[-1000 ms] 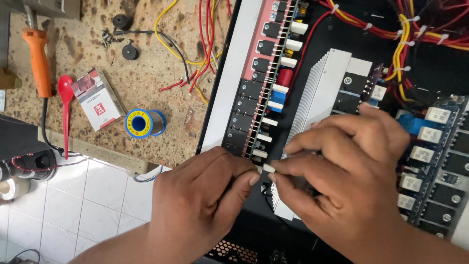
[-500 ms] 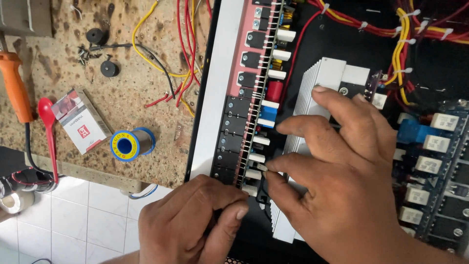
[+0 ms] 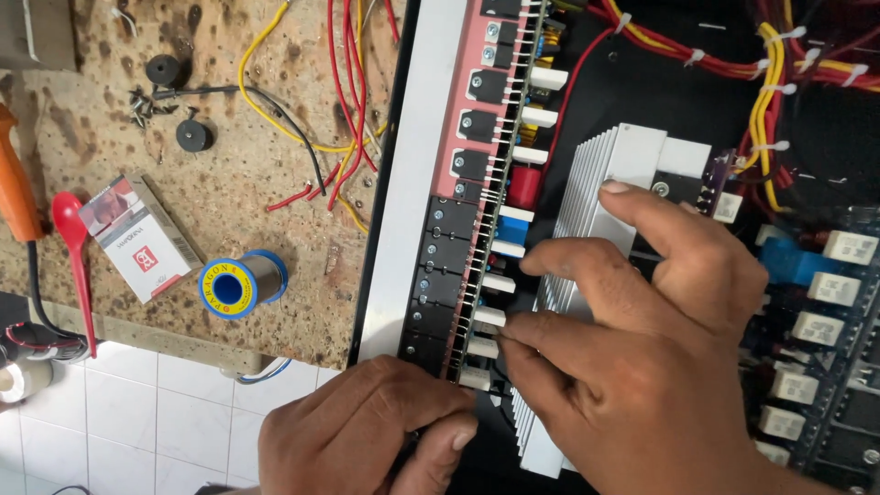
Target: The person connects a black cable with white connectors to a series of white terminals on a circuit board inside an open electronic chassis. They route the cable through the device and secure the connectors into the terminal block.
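Observation:
A long circuit board (image 3: 477,183) with a row of black transistors (image 3: 445,261) and white block components (image 3: 489,316) lies in an open black chassis. My right hand (image 3: 651,367) rests over a finned aluminium heat sink (image 3: 600,174). Its index and middle fingertips touch the white blocks near the board's lower end. My left hand (image 3: 367,435) is at the bottom, its fingers curled and thumb pinched against the lower end of the board. What lies under the palms is hidden.
Left of the chassis on a speckled worktop (image 3: 110,101) lie a solder spool (image 3: 240,284), a small white-and-red box (image 3: 137,238), a red spoon-shaped tool (image 3: 75,257), an orange tool handle (image 3: 16,183), loose red and yellow wires (image 3: 344,110) and small black parts (image 3: 165,71). Bundled wires and white relays (image 3: 830,284) fill the chassis on the right.
Both hands sit lower along the board than before. They no longer pinch together at one spot: my left hand has dropped to the board's end and my right fingers have spread over the white blocks.

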